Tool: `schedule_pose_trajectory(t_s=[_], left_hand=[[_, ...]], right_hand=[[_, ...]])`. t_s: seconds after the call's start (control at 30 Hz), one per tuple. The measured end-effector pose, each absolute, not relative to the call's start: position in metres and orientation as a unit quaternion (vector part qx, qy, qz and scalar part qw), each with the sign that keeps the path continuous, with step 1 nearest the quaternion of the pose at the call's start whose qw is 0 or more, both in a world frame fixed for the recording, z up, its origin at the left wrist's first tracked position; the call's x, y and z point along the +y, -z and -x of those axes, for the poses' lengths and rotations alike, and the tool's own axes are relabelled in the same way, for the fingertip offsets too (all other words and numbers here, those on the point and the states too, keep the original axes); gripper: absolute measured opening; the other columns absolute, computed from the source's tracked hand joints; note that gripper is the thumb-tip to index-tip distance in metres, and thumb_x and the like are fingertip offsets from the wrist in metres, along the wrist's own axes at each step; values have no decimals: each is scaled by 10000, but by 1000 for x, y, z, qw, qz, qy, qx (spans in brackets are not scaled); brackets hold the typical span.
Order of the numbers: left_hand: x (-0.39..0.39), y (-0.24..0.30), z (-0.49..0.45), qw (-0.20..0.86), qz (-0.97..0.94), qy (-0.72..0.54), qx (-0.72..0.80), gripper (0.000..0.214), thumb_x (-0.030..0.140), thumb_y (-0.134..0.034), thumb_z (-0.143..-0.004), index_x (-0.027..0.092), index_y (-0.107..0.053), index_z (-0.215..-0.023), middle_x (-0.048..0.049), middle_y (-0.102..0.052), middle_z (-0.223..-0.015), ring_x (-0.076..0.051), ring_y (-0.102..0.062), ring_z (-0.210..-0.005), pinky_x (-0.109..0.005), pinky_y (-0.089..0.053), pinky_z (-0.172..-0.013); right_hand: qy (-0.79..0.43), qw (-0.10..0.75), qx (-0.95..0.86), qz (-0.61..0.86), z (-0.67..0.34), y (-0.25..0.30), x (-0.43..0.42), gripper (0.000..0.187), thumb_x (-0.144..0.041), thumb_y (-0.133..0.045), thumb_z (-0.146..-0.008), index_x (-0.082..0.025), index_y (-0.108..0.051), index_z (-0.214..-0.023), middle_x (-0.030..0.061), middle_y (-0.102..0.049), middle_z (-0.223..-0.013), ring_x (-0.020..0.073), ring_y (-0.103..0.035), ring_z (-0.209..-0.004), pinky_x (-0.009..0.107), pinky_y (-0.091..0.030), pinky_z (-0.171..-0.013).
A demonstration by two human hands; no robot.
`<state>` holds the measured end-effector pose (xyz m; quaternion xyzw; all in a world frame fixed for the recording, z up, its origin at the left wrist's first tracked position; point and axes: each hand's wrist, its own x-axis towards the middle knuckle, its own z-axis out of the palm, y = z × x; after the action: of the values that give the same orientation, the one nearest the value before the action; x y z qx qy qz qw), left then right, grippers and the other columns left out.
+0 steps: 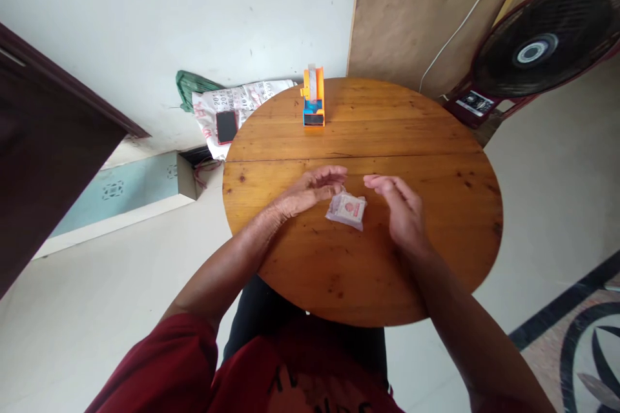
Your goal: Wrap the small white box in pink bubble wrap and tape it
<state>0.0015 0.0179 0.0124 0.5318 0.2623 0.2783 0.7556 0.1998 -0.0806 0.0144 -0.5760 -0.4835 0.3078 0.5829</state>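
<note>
On the round wooden table (pixel 339 271) lies a small pale packet in clear, crinkled wrapping (pixel 349 208), with a red print on its top. My left hand (pixel 314 190) hovers just left of the packet, fingers stretched out and holding nothing. To the packet's right, my right hand (pixel 400 206) is raised with its fingers extended and nothing in them. Whether the left fingertips touch the wrapping I cannot tell. Farther back stands an orange and blue tape dispenser (pixel 314 97) with a roll of clear tape in it, apart from both hands.
A large fan (pixel 537 51) stands at the right, beyond the table's edge. Behind the table's left side are a printed white sack (pixel 252 95), a dark flat object with a red edge (pixel 226 127) and a green bag (pixel 196 87). A white cable (pixel 465 22) runs along the wall.
</note>
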Motion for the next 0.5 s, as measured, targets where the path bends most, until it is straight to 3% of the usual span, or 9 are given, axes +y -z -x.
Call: schedule_pose_trajectory(t_s=[0.13,0.23,0.4,0.5], left_hand=[[32,-10,-2,800,-347,-372,318,421,436,-710,-809,147,-656,-1111,-131,-728,-1120,-224,-679,-1050,-383,-479,-1012],[41,-10,2,807,-237,-410,352,363,466,-595,-862,142,-632,-1023,-131,-733,-1070,-206,-699,-1027,-361,-499,-1013],[44,-9,5,809,-207,-427,347,381,481,-600,-843,145,-617,-1021,-143,-733,-1077,-220,-700,-1068,-353,-525,-994],[43,-10,4,808,-214,-420,353,319,420,-590,-845,129,-639,-966,-122,-744,-989,-199,-717,-971,-326,-548,-917]], right_hand=[[-435,670,-262,541,-227,9,-64,380,-614,-537,-908,-264,-680,-947,75,-766,-1099,242,-716,-1036,428,-559,-895],[-432,684,-283,516,-248,29,-55,413,-637,-517,-895,-266,-661,-1001,104,-753,-1146,262,-711,-1079,460,-583,-888],[-415,688,-320,502,-253,36,-53,449,-629,-441,-935,-255,-674,-1023,126,-756,-1141,269,-729,-1050,447,-612,-794],[-400,675,-322,530,-239,21,-60,317,-546,-585,-904,-252,-689,-963,99,-771,-1106,251,-737,-1008,372,-597,-720]])
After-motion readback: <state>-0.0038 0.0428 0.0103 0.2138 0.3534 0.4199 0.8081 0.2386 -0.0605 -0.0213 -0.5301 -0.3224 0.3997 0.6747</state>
